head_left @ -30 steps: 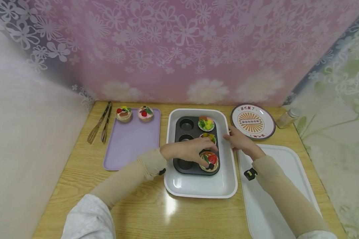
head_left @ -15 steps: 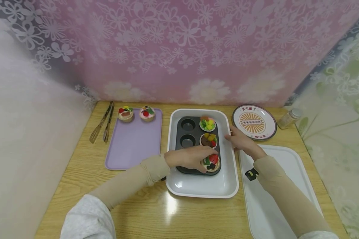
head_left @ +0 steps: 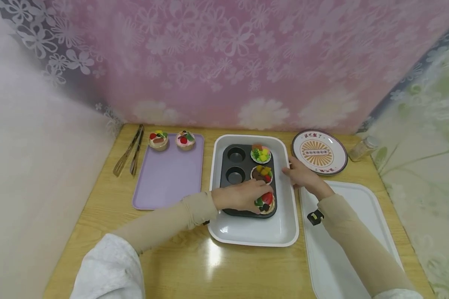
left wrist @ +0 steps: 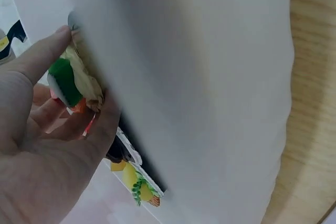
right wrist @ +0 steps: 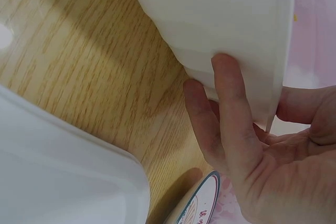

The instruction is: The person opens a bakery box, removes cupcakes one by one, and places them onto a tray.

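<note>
A dark muffin tin (head_left: 228,164) lies inside a deep white tray (head_left: 243,237). My left hand (head_left: 243,196) holds a fruit tart (head_left: 265,203) topped with strawberry and green pieces, at the tin's near right cup. In the left wrist view the thumb and fingers curl around the sides of that tart (left wrist: 79,80). Behind it, a chocolate tart (head_left: 261,175) and a tart with yellow and green fruit (head_left: 260,154) fill the other right-hand cups. My right hand (head_left: 303,176) pinches the white tray's right rim, fingers outside against its wall (right wrist: 241,30) and thumb over the edge.
A lilac tray (head_left: 168,178) at left bears two fruit tarts (head_left: 159,141) at its far end, with metal tongs (head_left: 129,151) beside it. On the right are a patterned plate (head_left: 319,152), a spice jar (head_left: 363,148) and a flat white tray (head_left: 351,241).
My left hand has shifted slightly right over the near tart, uncovering the chocolate tart behind it. My right hand stays on the tray rim. The whole head view has drifted a little.
</note>
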Available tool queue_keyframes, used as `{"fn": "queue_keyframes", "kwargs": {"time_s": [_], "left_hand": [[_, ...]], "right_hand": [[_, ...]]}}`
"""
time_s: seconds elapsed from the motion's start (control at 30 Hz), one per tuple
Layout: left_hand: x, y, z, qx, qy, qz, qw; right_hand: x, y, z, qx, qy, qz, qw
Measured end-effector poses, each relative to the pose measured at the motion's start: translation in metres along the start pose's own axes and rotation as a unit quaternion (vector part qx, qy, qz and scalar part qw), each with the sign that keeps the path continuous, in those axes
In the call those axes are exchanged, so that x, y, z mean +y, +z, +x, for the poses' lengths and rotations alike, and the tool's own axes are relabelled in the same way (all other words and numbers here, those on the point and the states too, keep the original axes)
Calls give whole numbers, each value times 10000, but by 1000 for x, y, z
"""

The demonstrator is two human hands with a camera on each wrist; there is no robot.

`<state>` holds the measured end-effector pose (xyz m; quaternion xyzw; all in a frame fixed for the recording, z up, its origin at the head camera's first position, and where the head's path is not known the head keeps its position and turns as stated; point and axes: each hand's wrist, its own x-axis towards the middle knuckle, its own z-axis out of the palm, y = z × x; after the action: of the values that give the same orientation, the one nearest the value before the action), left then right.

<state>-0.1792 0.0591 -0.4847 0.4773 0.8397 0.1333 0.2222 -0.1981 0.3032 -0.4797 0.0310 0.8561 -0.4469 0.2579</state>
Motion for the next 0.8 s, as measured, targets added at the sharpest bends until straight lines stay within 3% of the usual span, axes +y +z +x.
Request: {"fn": "queue_keyframes", "kwargs": {"time_s": [0.47,0.67,0.8], "left_hand": [[-4,-11,2,-420,-35,-93,9991],[-5,-16,3,-434,16,-665,9968],[-3,-29,-3,-407,211,-900,9949]], "right_hand": [[-1,-1,3,-26,-5,139,9999],[-1,0,3,-77,24,187,9998],[-2,0,1,-86,10,140,9999]]}}
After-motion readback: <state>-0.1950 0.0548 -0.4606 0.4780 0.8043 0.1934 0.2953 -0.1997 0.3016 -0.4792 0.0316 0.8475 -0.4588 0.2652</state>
